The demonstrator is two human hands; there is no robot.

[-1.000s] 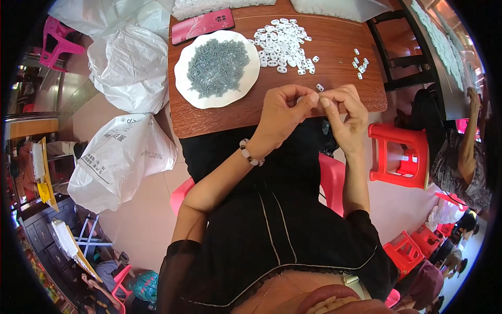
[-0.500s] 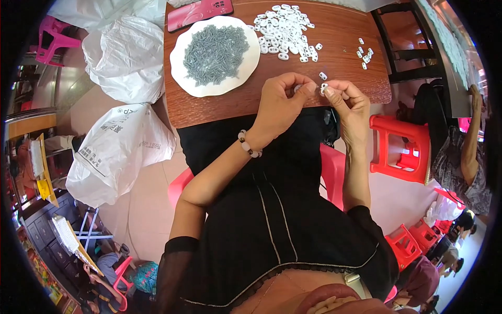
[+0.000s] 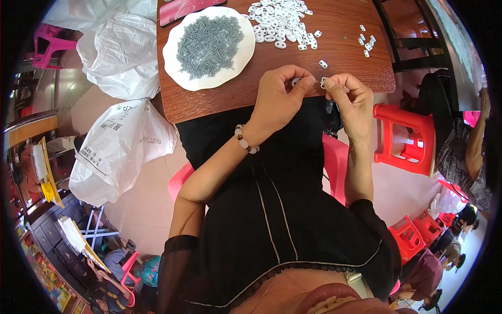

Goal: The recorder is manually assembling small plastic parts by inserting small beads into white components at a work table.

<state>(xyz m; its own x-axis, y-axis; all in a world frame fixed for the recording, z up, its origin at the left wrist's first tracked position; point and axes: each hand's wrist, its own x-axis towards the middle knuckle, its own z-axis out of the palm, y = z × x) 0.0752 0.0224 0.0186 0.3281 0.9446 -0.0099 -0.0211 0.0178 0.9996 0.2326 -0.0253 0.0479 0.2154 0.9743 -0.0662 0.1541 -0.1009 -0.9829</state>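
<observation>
Near the table's front edge my two hands meet, a small gap between the fingertips. Thumb and forefinger of my right hand (image 3: 350, 99) pinch a small white two-holed plastic piece (image 3: 323, 82). My left hand (image 3: 282, 97) is closed, thumb against forefinger; a bit of another white piece (image 3: 296, 81) shows in its curl, mostly hidden. A loose white piece (image 3: 323, 64) lies just beyond the fingertips. Behind the hands sit a heap of similar white pieces (image 3: 277, 23) and a white scalloped plate (image 3: 175, 70) bearing many tiny grey rod-shaped pieces (image 3: 209, 47).
A few white pieces (image 3: 367, 46) lie at the table's right. A pink phone (image 3: 183, 9) is at the far left of the brown wooden table (image 3: 209, 106). White sacks (image 3: 123, 152) stand on the left, a red stool (image 3: 405, 138) on the right. Other people sit around.
The table and everything on it have shifted slightly up and left in the picture. Both hands stay in nearly the same pose, with the white piece still in the right fingertips.
</observation>
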